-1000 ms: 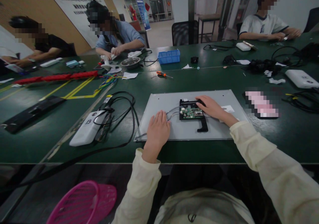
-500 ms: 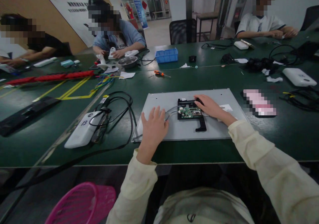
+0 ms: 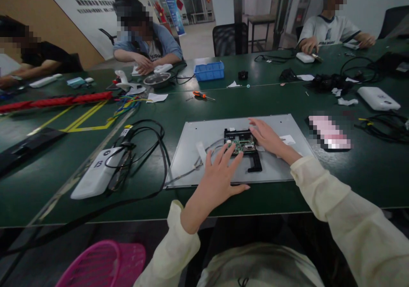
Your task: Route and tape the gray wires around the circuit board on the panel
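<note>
A grey metal panel (image 3: 277,172) lies flat in front of me. On its middle sits a black plastic bracket (image 3: 254,163) around a green circuit board (image 3: 244,146). My left hand (image 3: 217,176) is spread, its fingertips at the board's lower left side; whether they touch it I cannot tell. At the bracket's upper right edge rests my right hand (image 3: 266,137), fingers stretched out, gripping nothing visible. Thin grey cables (image 3: 187,173) run from the board toward the panel's lower left corner. A pale strip (image 3: 201,150) lies on the panel beside my left hand.
Left of the panel lie a white device (image 3: 96,172) and looped black cables (image 3: 161,142). A phone (image 3: 329,132) is on the right. Farther back are an orange screwdriver (image 3: 201,95), a blue basket (image 3: 209,71) and a metal bowl (image 3: 157,80). Several people sit across the table.
My left hand has moved right and toward me, from the cables to the board's lower side, uncovering the pale strip. My right hand stays at the bracket's upper right, its fingers slightly shifted.
</note>
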Motion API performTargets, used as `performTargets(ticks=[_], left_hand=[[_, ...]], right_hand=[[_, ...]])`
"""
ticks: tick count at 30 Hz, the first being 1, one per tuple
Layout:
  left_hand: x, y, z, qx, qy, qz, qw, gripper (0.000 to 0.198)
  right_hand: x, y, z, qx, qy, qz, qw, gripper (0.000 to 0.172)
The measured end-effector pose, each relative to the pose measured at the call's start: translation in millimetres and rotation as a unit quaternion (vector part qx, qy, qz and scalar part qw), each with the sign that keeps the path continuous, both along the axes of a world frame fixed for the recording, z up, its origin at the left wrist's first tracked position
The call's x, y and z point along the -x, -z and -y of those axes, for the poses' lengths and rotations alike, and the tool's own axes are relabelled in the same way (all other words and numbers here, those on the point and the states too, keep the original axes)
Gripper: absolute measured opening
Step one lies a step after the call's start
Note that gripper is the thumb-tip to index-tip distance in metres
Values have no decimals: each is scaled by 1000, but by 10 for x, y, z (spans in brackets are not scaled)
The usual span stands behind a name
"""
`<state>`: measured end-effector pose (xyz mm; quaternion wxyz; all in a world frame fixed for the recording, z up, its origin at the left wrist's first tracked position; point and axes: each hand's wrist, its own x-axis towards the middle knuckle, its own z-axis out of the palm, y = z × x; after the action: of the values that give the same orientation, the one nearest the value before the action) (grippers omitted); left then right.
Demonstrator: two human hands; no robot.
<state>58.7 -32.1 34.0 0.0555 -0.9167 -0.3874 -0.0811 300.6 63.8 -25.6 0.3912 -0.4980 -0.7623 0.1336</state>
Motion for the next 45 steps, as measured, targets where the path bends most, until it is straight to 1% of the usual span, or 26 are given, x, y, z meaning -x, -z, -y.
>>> performTargets(ticks=[2,3,5,7,9,11,16,20,23,26,29,32,36,40,43,45], left_hand=[[17,33,3,-11,27,4,1000,78],[36,46,-9,-24,46,10,999,73],[80,69,-33,-62,102,34,992,54],[116,90,-34,-108,157,71,979,31],[132,110,-10,-147,180,108,967,20],[132,130,18,-163,184,137,960,20],[128,159,11,-135,160,169,963,20],[130,162,-8,-73,154,148,974,18],[126,161,-15,-34,151,139,978,22],[128,155,-38,2,127,129,983,31],[147,148,-73,26,106,113,988,32],[181,158,-105,17,84,109,990,33],[215,183,-141,-14,60,98,993,44],[194,172,-221,-26,23,72,997,43],[161,142,-337,-23,4,56,998,47],[152,128,-428,-20,3,45,999,50]], right_hand=[[-15,-67,43,-32,22,-17,999,48],[-25,-99,62,-48,36,-26,998,47],[-46,-148,91,-62,71,-47,994,44],[-60,-171,106,-56,112,-80,989,41],[-63,-173,112,-45,143,-117,982,41],[-56,-168,116,-42,158,-143,976,41],[-32,-178,131,-25,158,-153,975,39],[1,-206,147,-7,146,-146,978,39],[31,-226,155,9,135,-143,980,39],[51,-245,157,23,133,-143,981,40],[60,-255,156,41,136,-141,980,41],[64,-254,151,56,142,-147,977,42],[64,-275,135,68,137,-163,975,42],[45,-339,72,81,123,-176,973,41],[14,-345,-16,89,114,-153,978,39],[-9,-294,-77,83,104,-115,984,39]])
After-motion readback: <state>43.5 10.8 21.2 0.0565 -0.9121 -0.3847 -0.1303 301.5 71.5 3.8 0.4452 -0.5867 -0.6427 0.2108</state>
